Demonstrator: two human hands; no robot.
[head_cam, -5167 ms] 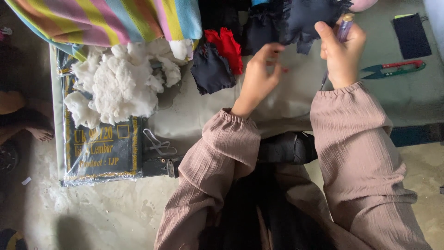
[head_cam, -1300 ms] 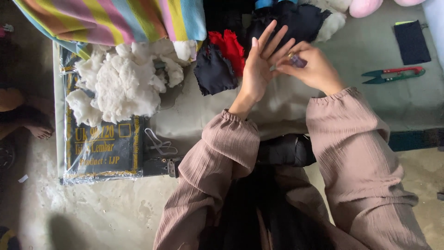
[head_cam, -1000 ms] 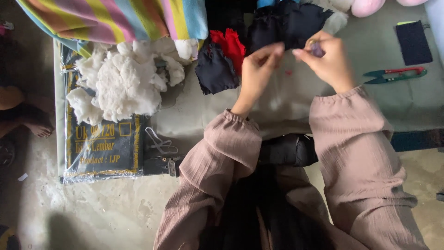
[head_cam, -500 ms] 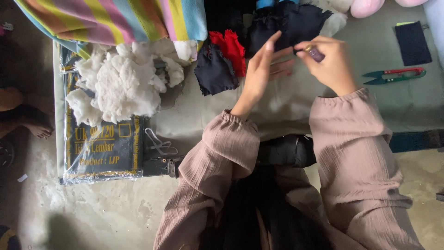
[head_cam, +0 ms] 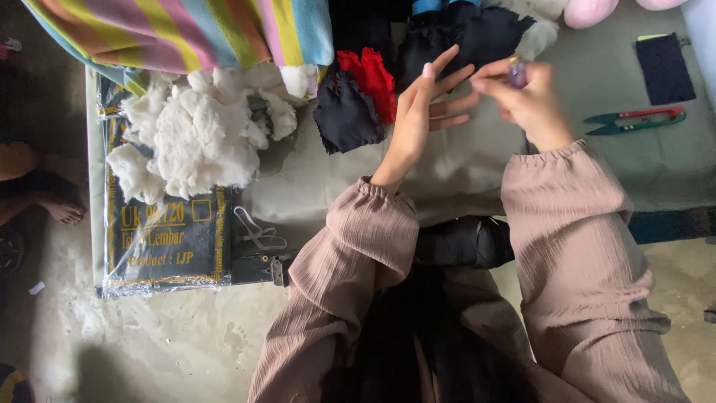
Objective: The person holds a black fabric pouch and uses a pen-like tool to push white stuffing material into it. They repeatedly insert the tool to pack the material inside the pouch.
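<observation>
From the head camera I see my left hand [head_cam: 419,119] raised over the pale table [head_cam: 462,164] with its fingers spread wide and straight, palm turned toward the right, holding nothing that I can make out. My right hand [head_cam: 526,101] sits just beside it, fingertips pinched narrowly around a small purple object [head_cam: 517,72], which shows at the top of the pinch; the hand is blurred, so I cannot tell what the object is or whether anything runs from it to the left hand. Both hands hover in front of a heap of black fabric [head_cam: 462,33] at the far edge of the table. Just left of that lies a red fabric scrap [head_cam: 369,78], touching a dark cloth piece [head_cam: 344,116] below it. Further left, a mound of white stuffing [head_cam: 198,130] rests on a dark plastic-wrapped package [head_cam: 160,239], under a striped multicoloured cloth [head_cam: 186,30]. To the right, well apart from my hands, a pair of thread snips [head_cam: 634,119] with red and green handles lies flat on the table, and a small dark pouch [head_cam: 666,67] lies beyond them. A black bundle [head_cam: 462,242] lies between my sleeves at the near table edge.
</observation>
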